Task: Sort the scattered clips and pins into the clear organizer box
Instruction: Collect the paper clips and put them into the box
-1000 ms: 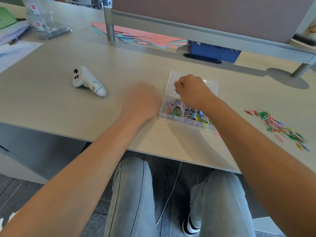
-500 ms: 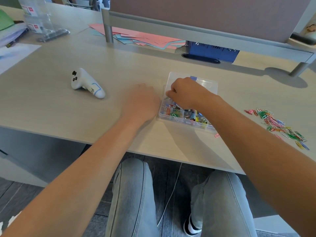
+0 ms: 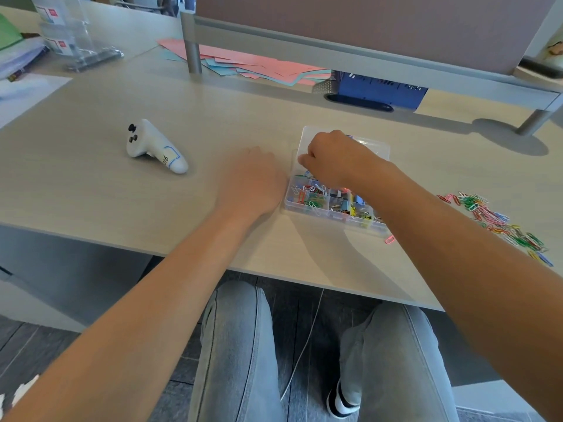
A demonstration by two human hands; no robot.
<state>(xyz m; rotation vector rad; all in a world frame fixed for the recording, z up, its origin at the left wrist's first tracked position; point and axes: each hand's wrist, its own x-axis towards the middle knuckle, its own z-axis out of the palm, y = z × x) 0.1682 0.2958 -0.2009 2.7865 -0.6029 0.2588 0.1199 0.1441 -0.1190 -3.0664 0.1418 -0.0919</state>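
The clear box [image 3: 307, 205] sits on the desk [image 3: 91, 190] near its front edge, its compartments holding coloured clips. The right hand [image 3: 332, 156] hovers over the box with fingers curled; whether it pinches anything I cannot tell. The left hand [image 3: 253, 181] rests flat just beside the box's left wall. Loose clips [image 3: 499, 220] lie well apart to the right, with bare desk between.

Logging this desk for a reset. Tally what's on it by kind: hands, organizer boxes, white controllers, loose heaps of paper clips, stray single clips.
Hands: 2, left hand and right hand
Clear organizer box: 1
White controller: 1
Loose clip heap: 1
Stray pink clip: 1
Total: 6
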